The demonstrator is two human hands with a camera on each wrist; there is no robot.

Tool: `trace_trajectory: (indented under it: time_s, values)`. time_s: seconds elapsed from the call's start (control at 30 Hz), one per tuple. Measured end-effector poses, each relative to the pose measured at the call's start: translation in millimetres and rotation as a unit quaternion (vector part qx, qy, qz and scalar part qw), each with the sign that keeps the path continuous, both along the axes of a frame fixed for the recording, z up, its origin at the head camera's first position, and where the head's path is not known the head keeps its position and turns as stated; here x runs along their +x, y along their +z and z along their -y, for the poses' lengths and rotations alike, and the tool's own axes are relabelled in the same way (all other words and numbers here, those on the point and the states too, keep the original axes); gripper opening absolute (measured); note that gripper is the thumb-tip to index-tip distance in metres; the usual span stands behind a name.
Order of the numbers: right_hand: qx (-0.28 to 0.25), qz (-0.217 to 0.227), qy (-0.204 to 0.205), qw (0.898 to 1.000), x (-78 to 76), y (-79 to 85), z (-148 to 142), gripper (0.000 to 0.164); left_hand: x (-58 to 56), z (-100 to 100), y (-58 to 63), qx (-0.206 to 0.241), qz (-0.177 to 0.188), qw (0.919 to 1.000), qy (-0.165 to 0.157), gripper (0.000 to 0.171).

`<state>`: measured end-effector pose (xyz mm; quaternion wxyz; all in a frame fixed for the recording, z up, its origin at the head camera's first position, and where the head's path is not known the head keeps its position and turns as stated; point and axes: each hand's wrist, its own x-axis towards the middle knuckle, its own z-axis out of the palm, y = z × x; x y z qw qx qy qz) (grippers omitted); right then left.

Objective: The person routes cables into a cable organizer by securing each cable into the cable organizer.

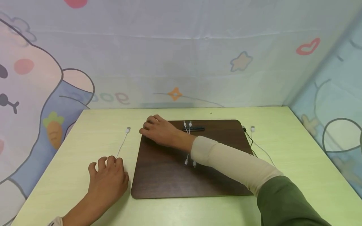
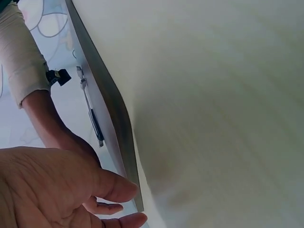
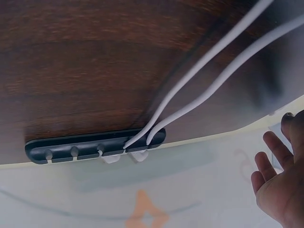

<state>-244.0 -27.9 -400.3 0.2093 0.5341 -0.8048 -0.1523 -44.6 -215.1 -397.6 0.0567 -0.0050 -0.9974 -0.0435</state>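
Note:
My right hand [image 1: 159, 130] reaches across a dark brown board [image 1: 161, 179] to its far left corner. In the right wrist view its fingers [image 3: 280, 151] are spread and loosely bent, with nothing between them. Close to the board's left edge, my left hand [image 1: 108, 182] is low over the table, fingers loosely bent. A white USB cable [image 1: 122, 145] runs from beyond its fingertips to under the hand, where the rest is hidden. On the board's far part sits a black slotted cable holder [image 3: 95, 146]. Two white cables [image 3: 190, 71] pass through slots at one end of it.
Right of the board lie another white USB cable [image 1: 263, 150] and a black cable [image 1: 251, 141]. My right sleeve [image 1: 234, 160] crosses over the board and hides part of it. Behind the pale table [image 1: 93, 125] hangs a printed cloth [image 1: 169, 56].

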Motion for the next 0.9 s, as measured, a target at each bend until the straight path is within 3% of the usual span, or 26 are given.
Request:
trace_trajectory:
  time_s: [0.53,0.9]
  values:
    - [0.016,0.035,-0.014,0.999,-0.9,3.4,14,0.032,-4.7,22,-5.1,-0.038,-0.011,0.9992,0.001,0.027]
    - [0.035,0.04,-0.041,0.998,-2.4,0.9,27,0.034,-5.8,29,-3.5,-0.025,-0.008,0.9995,0.018,0.024]
